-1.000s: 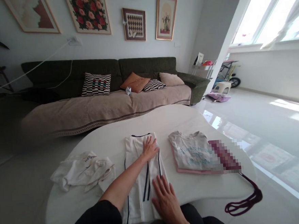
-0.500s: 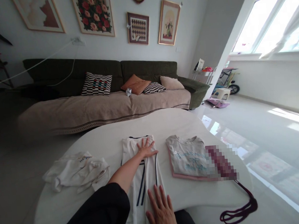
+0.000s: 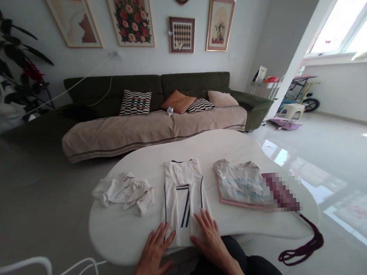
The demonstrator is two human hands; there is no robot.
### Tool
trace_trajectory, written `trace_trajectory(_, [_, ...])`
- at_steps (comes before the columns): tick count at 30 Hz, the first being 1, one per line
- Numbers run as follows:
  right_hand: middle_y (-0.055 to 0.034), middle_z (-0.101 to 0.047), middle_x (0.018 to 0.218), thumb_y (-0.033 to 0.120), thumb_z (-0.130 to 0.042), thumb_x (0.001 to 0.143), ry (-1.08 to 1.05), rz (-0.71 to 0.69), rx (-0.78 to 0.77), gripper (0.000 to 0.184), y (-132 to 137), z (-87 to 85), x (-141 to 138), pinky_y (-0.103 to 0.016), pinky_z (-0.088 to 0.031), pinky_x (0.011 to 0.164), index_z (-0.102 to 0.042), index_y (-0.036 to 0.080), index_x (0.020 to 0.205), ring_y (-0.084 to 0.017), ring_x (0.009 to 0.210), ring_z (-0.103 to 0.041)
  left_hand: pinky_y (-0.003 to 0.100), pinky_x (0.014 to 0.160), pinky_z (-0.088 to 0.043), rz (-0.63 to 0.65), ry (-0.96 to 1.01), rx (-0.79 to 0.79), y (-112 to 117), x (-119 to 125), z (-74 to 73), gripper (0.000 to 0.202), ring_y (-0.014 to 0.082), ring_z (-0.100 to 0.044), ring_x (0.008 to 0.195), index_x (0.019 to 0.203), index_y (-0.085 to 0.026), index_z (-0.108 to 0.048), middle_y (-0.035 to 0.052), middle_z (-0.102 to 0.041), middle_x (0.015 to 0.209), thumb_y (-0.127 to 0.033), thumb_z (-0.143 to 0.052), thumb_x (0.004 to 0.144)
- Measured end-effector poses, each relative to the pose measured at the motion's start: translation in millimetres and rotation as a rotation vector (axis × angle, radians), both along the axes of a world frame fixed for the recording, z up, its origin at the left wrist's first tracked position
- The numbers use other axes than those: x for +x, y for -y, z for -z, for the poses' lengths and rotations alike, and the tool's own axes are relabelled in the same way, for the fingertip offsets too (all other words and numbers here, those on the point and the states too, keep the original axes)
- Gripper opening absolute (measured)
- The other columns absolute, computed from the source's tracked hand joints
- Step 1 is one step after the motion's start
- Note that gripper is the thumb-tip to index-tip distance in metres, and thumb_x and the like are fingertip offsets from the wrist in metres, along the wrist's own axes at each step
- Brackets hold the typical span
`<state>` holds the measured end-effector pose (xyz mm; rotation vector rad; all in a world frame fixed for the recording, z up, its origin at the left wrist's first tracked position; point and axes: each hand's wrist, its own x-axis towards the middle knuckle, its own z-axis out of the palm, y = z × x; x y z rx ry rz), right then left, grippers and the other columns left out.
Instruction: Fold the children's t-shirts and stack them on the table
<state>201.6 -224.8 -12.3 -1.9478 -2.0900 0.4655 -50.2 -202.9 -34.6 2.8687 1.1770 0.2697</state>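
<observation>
A white sleeveless jersey (image 3: 182, 175) with dark navy trim and a navy number 7 lies lengthwise on the white table (image 3: 121, 238), its sides folded inward. My left hand (image 3: 155, 250) is spread at the jersey's lower left corner, fingertips on or just over its edge. On the lower right part of the jersey rests my right hand (image 3: 209, 236), flat with fingers extended. Neither hand grips anything. To the left is a crumpled white shirt (image 3: 124, 194). To the right, a folded grey T-shirt (image 3: 241, 183) with blue lettering lies on a pink garment (image 3: 238, 205).
A blurred-out maroon item (image 3: 281, 193) with a dark cord (image 3: 313, 241) hangs over the table's right edge. Behind the table stands a green sofa (image 3: 195, 80) with cushions. White cables (image 3: 85, 266) run at the lower left. My knees are under the front edge.
My left hand has drawn back from the jersey's top to its lower left corner. The right hand stays near the lower right. The view has shifted left.
</observation>
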Motion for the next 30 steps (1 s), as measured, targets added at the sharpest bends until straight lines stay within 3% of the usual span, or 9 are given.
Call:
trace_trajectory(3, [-0.0117, -0.030, 0.140, 0.035, -0.063, 0.066, 0.112, -0.073, 0.033, 0.070, 9.4, -7.9, 1.3, -0.051, -0.020, 0.101, -0.038, 0.022, 0.130, -0.033, 0.130, -0.017, 0.044, 0.100, -0.031, -0.005, -0.004, 0.012, -3.6, 1.0, -0.4, 0.060, 0.0273, -0.023, 0.130, 0.138, -0.033, -0.015, 0.0025, -0.024, 0.144, -0.034, -0.043, 0.085])
trace_trajectory(6, [-0.0138, -0.048, 0.124, 0.014, -0.049, 0.076, 0.250, -0.035, 0.076, 0.043, 11.9, -11.3, -0.4, -0.043, -0.029, 0.095, -0.049, 0.018, 0.119, -0.029, 0.118, -0.037, 0.041, 0.100, -0.031, 0.022, -0.011, 0.017, -9.9, 0.6, -3.4, 0.065, 0.0261, -0.024, 0.129, 0.137, -0.034, -0.018, 0.0015, -0.026, 0.143, -0.024, -0.049, 0.082])
trace_trajectory(9, [-0.0112, -0.054, 0.113, 0.004, -0.037, 0.079, 0.275, -0.064, 0.120, 0.037, 9.5, -16.8, 2.2, -0.035, -0.035, 0.086, -0.054, 0.018, 0.108, -0.024, 0.108, -0.044, 0.040, 0.100, -0.031, 0.037, -0.063, 0.015, -11.7, -4.5, -5.5, 0.070, 0.0249, -0.025, 0.129, 0.137, -0.034, -0.017, 0.0013, -0.026, 0.143, -0.019, -0.052, 0.079])
trace_trajectory(13, [-0.0041, -0.059, 0.091, 0.005, -0.039, 0.080, 0.183, -0.192, 0.101, 0.026, 10.3, -32.2, 18.6, -0.026, -0.037, 0.075, -0.056, 0.021, 0.090, -0.017, 0.088, -0.052, 0.042, 0.098, -0.032, 0.057, -0.112, 0.014, -11.6, -6.8, -11.7, 0.070, 0.0252, -0.028, 0.128, 0.137, -0.035, -0.018, 0.0027, -0.029, 0.142, -0.024, -0.055, 0.078])
trace_trajectory(17, [-0.0010, -0.059, 0.081, 0.005, -0.039, 0.081, 0.140, -0.143, 0.152, 0.023, 14.6, -53.9, 33.4, -0.024, -0.037, 0.073, -0.055, 0.021, 0.083, -0.014, 0.081, -0.053, 0.051, 0.099, -0.027, 0.079, -0.081, -0.048, -12.4, 3.4, -23.0, 0.063, 0.0273, -0.034, 0.123, 0.135, -0.034, -0.025, 0.0056, -0.041, 0.134, -0.042, -0.053, 0.079])
trace_trajectory(20, [-0.0018, -0.059, 0.080, 0.007, -0.038, 0.082, 0.139, -0.116, 0.202, 0.021, 17.9, -63.9, 38.4, -0.025, -0.039, 0.070, -0.055, 0.020, 0.084, -0.015, 0.079, -0.053, 0.055, 0.101, -0.018, 0.094, -0.056, -0.096, -15.5, 11.2, -31.9, 0.054, 0.0246, -0.040, 0.116, 0.130, -0.033, -0.035, 0.0052, -0.051, 0.120, -0.041, -0.052, 0.079])
trace_trajectory(22, [-0.0031, -0.059, 0.085, 0.008, -0.037, 0.083, 0.142, -0.144, 0.231, 0.021, 21.0, -63.1, 41.1, -0.026, -0.041, 0.071, -0.054, 0.020, 0.084, -0.015, 0.081, -0.054, 0.055, 0.103, -0.013, 0.112, -0.045, -0.110, -18.8, 12.4, -37.6, 0.049, 0.0216, -0.042, 0.113, 0.127, -0.032, -0.038, 0.0036, -0.053, 0.114, -0.032, -0.052, 0.080])
trace_trajectory(27, [-0.0091, -0.056, 0.112, 0.004, -0.036, 0.079, 0.144, -0.210, 0.445, 0.026, 34.9, -47.3, 42.6, -0.029, -0.043, 0.084, -0.052, 0.017, 0.095, -0.019, 0.110, -0.047, 0.053, 0.104, -0.007, 0.170, -0.011, -0.165, -21.7, 6.7, -59.8, 0.053, 0.0183, -0.047, 0.107, 0.127, -0.030, -0.038, 0.0022, -0.058, 0.106, -0.012, -0.045, 0.078])
trace_trajectory(30, [-0.0055, -0.062, 0.093, 0.002, -0.037, 0.074, 0.127, -0.301, 0.439, 0.026, 50.7, -46.9, 37.8, -0.028, -0.046, 0.076, -0.051, 0.018, 0.088, -0.017, 0.091, -0.057, 0.053, 0.104, -0.008, 0.209, -0.007, -0.261, -12.1, -1.2, -80.4, 0.055, 0.0159, -0.055, 0.091, 0.127, -0.030, -0.038, 0.0003, -0.062, 0.096, -0.011, -0.044, 0.075])
